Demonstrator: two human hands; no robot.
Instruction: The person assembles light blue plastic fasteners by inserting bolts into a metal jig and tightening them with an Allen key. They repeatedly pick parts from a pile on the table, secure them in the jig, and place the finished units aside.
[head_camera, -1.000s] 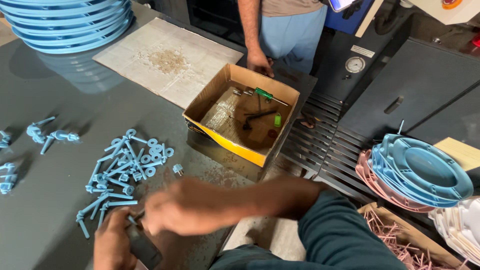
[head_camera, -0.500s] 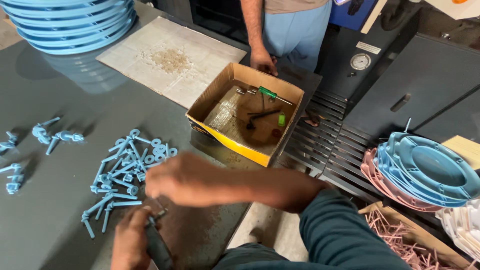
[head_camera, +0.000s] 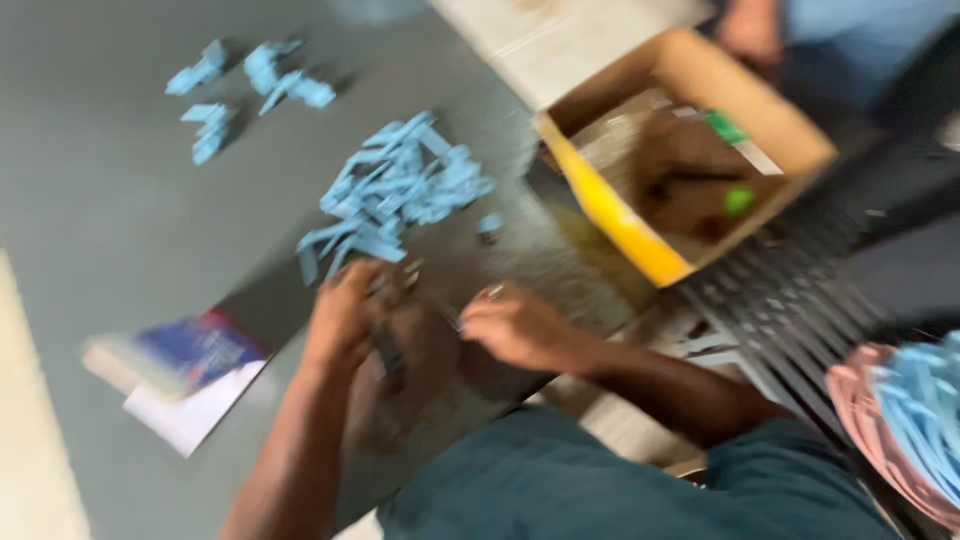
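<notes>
While the picture was smeared with motion, I could make out the left hand (head_camera: 345, 320) and the right hand (head_camera: 515, 325) close together over the near edge of the grey bench (head_camera: 110, 200), just near of the pile of blue plastic pieces (head_camera: 400, 190). The left grip was curled around a dark tool (head_camera: 385, 350); the right grip was pinched shut on a small pale bit (head_camera: 490, 293), though I could not tell what it was. I judged the main risk to be a slip: with both hands so tight together, the tool could jump onto the fingers of the other hand. A knock from either wrist could also scatter the pile toward the open cardboard box (head_camera: 690, 170) to the far right, or off the near edge.
</notes>
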